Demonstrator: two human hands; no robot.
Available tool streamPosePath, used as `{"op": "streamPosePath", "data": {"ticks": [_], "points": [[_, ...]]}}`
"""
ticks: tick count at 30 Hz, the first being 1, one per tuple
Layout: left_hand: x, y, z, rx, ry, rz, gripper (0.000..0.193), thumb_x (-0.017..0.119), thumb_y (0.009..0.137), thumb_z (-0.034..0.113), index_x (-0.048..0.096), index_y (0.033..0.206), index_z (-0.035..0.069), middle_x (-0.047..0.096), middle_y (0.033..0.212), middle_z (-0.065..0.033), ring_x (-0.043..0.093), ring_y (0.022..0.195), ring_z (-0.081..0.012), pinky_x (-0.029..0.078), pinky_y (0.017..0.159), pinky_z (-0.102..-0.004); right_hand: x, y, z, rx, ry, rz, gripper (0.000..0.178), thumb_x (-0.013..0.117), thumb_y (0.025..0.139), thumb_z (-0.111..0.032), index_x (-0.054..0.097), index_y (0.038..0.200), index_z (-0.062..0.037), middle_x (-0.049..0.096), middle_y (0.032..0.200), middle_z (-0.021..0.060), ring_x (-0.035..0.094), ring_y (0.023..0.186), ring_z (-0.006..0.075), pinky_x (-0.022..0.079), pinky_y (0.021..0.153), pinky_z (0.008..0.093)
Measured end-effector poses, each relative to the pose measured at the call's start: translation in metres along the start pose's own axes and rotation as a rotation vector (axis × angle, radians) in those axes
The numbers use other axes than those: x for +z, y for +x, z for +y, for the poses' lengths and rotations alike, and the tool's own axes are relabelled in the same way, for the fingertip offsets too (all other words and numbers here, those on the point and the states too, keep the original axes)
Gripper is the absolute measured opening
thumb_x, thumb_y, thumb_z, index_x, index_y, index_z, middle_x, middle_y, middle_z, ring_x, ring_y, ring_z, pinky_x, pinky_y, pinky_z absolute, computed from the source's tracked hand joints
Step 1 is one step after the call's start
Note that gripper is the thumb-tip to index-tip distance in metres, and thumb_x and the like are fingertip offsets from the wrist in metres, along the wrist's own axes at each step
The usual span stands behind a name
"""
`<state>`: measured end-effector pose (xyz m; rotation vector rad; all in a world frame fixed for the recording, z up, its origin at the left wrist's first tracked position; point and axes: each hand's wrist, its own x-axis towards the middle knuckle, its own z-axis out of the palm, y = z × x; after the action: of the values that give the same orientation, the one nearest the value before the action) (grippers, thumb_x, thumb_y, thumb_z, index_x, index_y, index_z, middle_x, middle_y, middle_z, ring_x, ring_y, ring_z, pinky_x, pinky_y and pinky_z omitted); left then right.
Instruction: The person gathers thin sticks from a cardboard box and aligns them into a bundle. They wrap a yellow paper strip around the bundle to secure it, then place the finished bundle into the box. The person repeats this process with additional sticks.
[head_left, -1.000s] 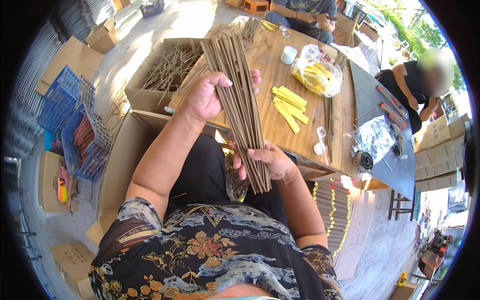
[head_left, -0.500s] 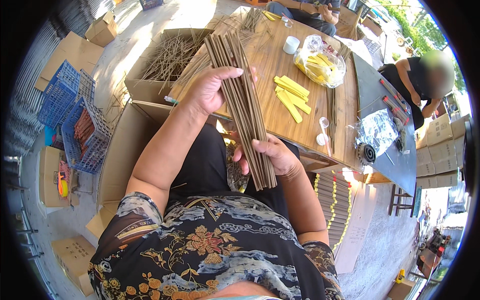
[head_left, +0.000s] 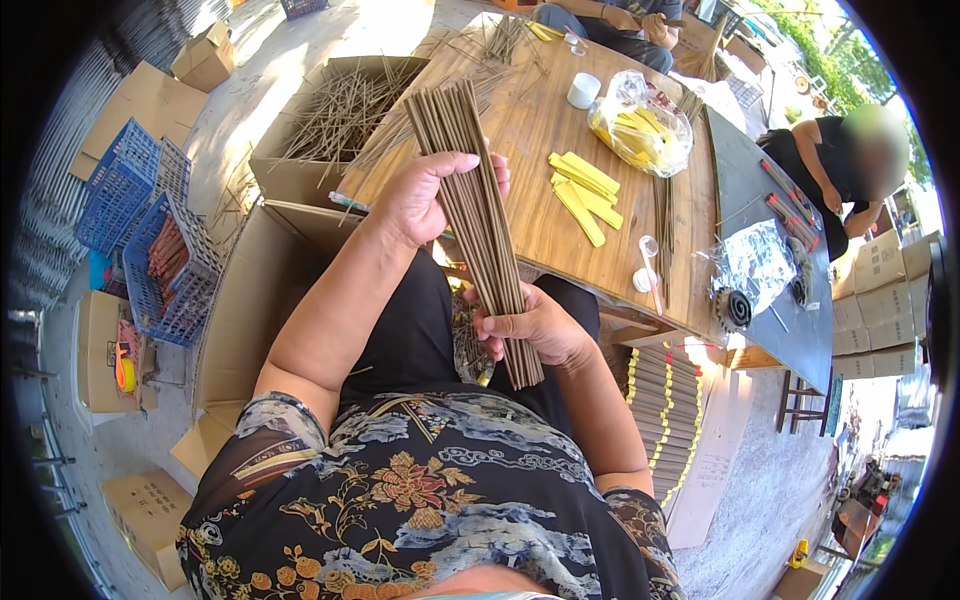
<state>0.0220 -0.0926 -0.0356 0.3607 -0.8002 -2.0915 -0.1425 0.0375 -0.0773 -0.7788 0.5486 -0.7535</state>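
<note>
A bundle of thin brown sticks (head_left: 478, 225), like incense sticks, hangs tilted above my lap, its top leaning left toward the table. My left hand (head_left: 425, 195) wraps round the upper part, thumb across the front and fingertips showing at the far side. Lower down, my right hand (head_left: 540, 325) grips the bundle near its bottom end, with the thumb over the front. Beyond the bundle on the wooden table (head_left: 540, 110) lie flat yellow paper strips (head_left: 585, 195). A clear plastic bag (head_left: 640, 125) holding more yellow strips sits behind them.
Left of the table stands a cardboard box (head_left: 275, 180) full of loose sticks (head_left: 345, 110). Blue plastic crates (head_left: 185, 290) are farther left. Yellow-banded stick bundles (head_left: 665, 410) lie low at the right. One person (head_left: 835, 165) sits at the grey table (head_left: 745, 180), another (head_left: 625, 25) at the far side.
The bundle has dropped slightly toward me, and its upper ends look more gathered. My left hand has come down a little; my right hand has shifted slightly lower, with its thumb farther across the sticks.
</note>
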Motion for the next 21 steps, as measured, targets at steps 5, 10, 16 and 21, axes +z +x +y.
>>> {"op": "streamPosePath", "data": {"ticks": [5,10,16,21], "points": [[0.000,-0.004,0.001,0.022,0.060,0.039,0.023,0.058,0.079,0.003,0.053,0.101,-0.001,0.062,0.088,-0.0131,0.061,0.082,-0.0238,0.051,0.078,-0.0386,0.005,-0.001,0.002,0.022,-0.064,0.069,0.030,0.061,0.080,-0.005,0.047,0.107,0.0003,0.058,0.074,0.0063,0.056,0.060,0.0127,0.047,0.058,0.0244],[-0.002,-0.007,-0.001,-0.013,0.073,0.073,0.019,0.061,0.078,0.005,0.055,0.096,0.001,0.062,0.084,-0.0115,0.061,0.079,-0.0225,0.051,0.074,-0.0364,0.008,-0.003,0.005,0.019,-0.032,0.050,0.029,0.060,0.082,-0.006,0.047,0.108,-0.0013,0.057,0.073,0.0049,0.055,0.060,0.0121,0.047,0.057,0.0240],[0.010,-0.010,-0.001,0.032,0.056,0.125,0.021,0.062,0.080,0.010,0.055,0.098,0.002,0.062,0.088,-0.0110,0.061,0.081,-0.0221,0.051,0.074,-0.0363,0.010,-0.006,0.003,-0.013,-0.127,0.106,0.026,0.058,0.083,-0.008,0.047,0.105,-0.0024,0.054,0.070,0.0025,0.051,0.057,0.0098,0.043,0.053,0.0217],[0.001,-0.009,0.002,0.148,0.073,0.192,0.028,0.060,0.082,0.015,0.053,0.105,0.001,0.061,0.096,-0.0127,0.059,0.089,-0.0223,0.048,0.080,-0.0305,0.009,-0.003,0.007,-0.075,-0.267,0.224,0.025,0.058,0.083,-0.009,0.046,0.105,-0.0038,0.053,0.071,0.0016,0.050,0.058,0.0079,0.042,0.052,0.0206]]}}
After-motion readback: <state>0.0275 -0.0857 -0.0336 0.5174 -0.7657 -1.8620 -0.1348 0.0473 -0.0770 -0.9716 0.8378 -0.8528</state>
